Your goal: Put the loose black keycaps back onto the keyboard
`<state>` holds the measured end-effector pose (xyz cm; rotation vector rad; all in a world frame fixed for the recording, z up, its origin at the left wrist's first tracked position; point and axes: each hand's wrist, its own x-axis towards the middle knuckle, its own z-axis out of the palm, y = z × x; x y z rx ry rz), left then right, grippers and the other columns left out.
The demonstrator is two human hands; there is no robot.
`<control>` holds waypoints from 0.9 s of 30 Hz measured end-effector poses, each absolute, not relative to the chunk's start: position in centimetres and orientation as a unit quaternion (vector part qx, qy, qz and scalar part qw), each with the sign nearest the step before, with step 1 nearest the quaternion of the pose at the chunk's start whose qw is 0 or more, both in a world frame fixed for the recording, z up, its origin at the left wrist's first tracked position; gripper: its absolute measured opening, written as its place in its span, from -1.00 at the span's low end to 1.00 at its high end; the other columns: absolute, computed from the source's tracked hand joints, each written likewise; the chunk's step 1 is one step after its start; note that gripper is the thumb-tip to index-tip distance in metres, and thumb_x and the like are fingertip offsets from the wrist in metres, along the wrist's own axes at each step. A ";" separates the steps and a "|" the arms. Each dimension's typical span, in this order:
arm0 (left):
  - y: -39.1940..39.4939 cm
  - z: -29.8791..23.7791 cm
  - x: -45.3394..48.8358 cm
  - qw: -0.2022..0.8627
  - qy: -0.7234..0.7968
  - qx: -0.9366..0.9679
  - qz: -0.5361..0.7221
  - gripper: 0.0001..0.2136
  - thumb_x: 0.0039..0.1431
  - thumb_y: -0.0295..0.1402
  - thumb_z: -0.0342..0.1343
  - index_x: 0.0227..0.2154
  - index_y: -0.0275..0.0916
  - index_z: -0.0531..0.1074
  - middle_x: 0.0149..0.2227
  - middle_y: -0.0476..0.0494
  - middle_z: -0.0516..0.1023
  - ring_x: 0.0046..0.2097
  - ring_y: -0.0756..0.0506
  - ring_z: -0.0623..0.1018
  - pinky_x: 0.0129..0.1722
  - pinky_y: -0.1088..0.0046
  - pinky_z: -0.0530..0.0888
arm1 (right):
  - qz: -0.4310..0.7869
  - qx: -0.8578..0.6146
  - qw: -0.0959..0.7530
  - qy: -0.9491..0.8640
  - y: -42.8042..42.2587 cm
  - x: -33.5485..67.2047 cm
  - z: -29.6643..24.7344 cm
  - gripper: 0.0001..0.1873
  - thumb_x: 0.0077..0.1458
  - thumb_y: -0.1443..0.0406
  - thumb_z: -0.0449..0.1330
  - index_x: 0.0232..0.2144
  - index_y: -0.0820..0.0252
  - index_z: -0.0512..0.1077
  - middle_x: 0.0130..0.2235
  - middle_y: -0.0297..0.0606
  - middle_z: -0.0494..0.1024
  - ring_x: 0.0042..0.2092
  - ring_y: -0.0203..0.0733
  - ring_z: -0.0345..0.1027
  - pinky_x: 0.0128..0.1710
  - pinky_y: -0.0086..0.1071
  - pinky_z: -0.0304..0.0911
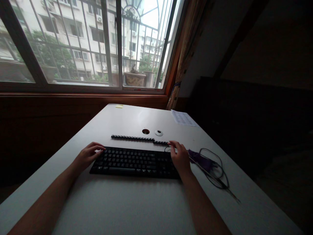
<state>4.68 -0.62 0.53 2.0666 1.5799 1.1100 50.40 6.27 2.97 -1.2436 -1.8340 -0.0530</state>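
Note:
A black keyboard (133,162) lies on the white desk (137,205) in front of me. My left hand (86,156) rests at its left end, fingers curled loosely over the top-left corner, holding nothing I can make out. My right hand (180,157) lies over the keyboard's right end, fingers spread, the fingertips reaching the end of a row of loose black keycaps (139,139) lined up just behind the keyboard.
A black cable (216,173) loops to the right of the keyboard beside a purple object (202,161). Behind the keycaps are a round cable hole (145,131) and its white cap (158,133). A printed sheet (183,117) and a yellow note (119,106) lie near the barred window.

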 end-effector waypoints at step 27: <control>-0.6 0.9 4.9 0.169 0.564 0.707 0.392 -0.71 0.25 -0.06 0.10 -0.25 -0.17 0.55 -0.12 -0.15 0.50 -0.19 -0.14 0.57 -0.26 0.37 0.56 | -0.024 -0.493 0.246 -0.834 10.4 46.3 0.8 -0.62 0.24 0.43 0.02 0.07 0.13 0.36 0.05 -0.10 0.51 0.24 0.01 0.14 0.18 -0.14 0.14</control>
